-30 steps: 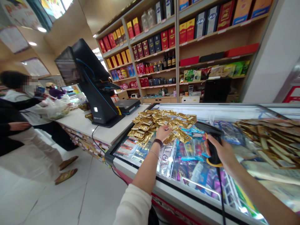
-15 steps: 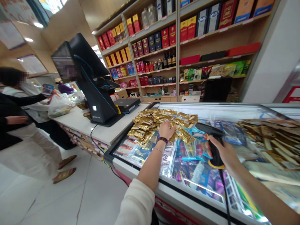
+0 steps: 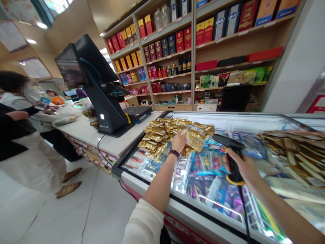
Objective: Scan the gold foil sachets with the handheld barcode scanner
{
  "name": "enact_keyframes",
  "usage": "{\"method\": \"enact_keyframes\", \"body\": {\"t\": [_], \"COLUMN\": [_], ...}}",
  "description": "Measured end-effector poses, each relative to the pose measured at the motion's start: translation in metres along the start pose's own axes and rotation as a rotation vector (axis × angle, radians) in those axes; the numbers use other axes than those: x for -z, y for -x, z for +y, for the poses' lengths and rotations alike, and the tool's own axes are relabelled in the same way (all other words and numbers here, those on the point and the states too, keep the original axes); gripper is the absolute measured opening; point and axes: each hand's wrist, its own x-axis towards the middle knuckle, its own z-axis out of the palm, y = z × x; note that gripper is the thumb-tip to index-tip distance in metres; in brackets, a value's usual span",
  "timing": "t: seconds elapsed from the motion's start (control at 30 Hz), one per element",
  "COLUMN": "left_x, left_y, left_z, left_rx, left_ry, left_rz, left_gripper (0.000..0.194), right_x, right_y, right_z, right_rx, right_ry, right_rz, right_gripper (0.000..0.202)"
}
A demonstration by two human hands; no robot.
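Head view, shiny gold rectangular packet [image 3: 195, 141], yellow-trimmed black scanner [image 3: 234, 167]

Cream left sleeve [image 3: 144, 220], 1 dark beaded bracelet [image 3: 174, 154], 1 thin silvery bangle [image 3: 168, 165], bare right forearm [image 3: 281, 206]

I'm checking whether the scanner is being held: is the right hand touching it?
Touching. The head view shows the right hand wrapped around the black scanner below its top end, with no visible gap.
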Motion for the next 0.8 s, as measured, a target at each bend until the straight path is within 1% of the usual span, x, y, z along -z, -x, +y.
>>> {"method": "enact_keyframes", "body": {"t": [0.1,0.17,0.2,0.27,0.37,0.47,0.6,0.8], "left_x": [0.006,0.006,0.004,-0.001,-0.008,-0.013,-0.015,-0.015], "left_y": [0.008,0.014,0.016,0.021,0.026,0.028,0.028,0.029], "left_z": [0.002,0.006,0.008,0.011,0.016,0.018,0.019,0.019], "left_rx": [0.139,0.198,0.199,0.179,0.151,0.140,0.135,0.116], "left_ry": [0.448,0.753,0.848,0.966,1.048,1.084,1.088,1.054], "left_rz": [-0.037,-0.049,-0.046,-0.047,-0.071,-0.074,-0.065,-0.101], "left_gripper": [0.027,0.027,0.028,0.028,0.028,0.032,0.041,0.038], "right_x": [0.001,0.003,0.003,0.005,0.005,0.004,0.000,-0.002], "right_y": [-0.002,-0.004,-0.004,-0.006,-0.004,0.002,0.012,0.016], "right_z": [0.003,0.005,0.005,0.006,0.003,-0.002,-0.006,-0.005], "right_rx": [0.018,0.028,0.035,0.057,0.109,0.163,0.200,0.198], "right_ry": [0.018,0.038,0.050,0.082,0.165,0.305,0.459,0.523], "right_rz": [-0.024,-0.035,-0.039,-0.053,-0.108,-0.172,-0.172,-0.163], "right_gripper": [0.053,0.054,0.054,0.055,0.054,0.053,0.049,0.051]}}
